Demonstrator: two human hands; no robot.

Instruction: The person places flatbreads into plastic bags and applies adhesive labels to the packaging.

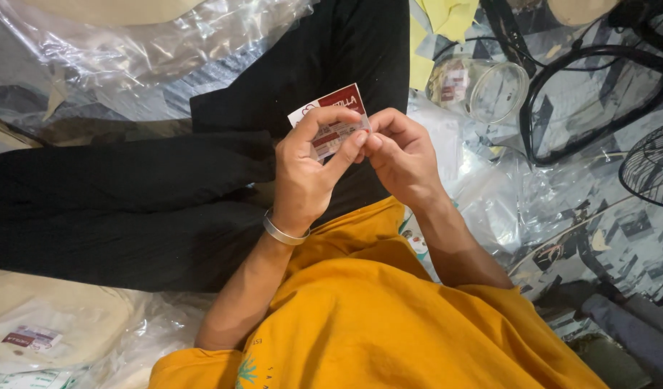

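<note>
Pinching the red-and-white card tag (331, 119) with left hand (306, 169) and right hand (400, 155) closed, you likely find it light, bendable; grip edges.

Dim, warm indoor light; glare on the clear plastic sheets (166, 43); corners slightly soft.

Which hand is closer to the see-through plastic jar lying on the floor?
The right hand is closer. It sits just below and left of the clear jar, pinching the red and white label card. The left hand is farther left, also holding the card.
</note>
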